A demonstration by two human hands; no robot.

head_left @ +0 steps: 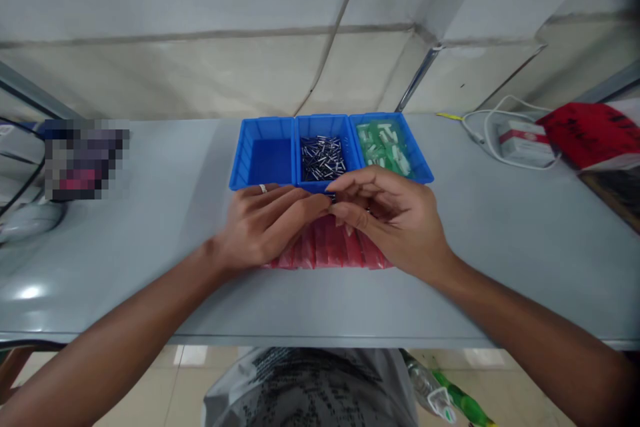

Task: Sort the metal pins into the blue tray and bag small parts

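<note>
My left hand [265,223] lies palm down over a row of red plastic packets [325,247], its fingers stretched out and a ring on one; its thumb is hidden. Its index fingertip meets the fingertips of my right hand [395,220]. Thumb and index of the right hand are closed around a small shiny metal pin [333,199], and another glint shows inside that palm. Just beyond my hands, the middle blue bin [325,121] holds many loose metal pins [323,157]. My hands cover the upper part of the packets.
An empty blue bin [270,123] stands left of the pins, and a right-hand blue bin [423,160] holds green-and-white packets [385,147]. A white box [525,143] with a cable and a red cloth-like item [590,137] lie right. A mouse [33,220] sits left.
</note>
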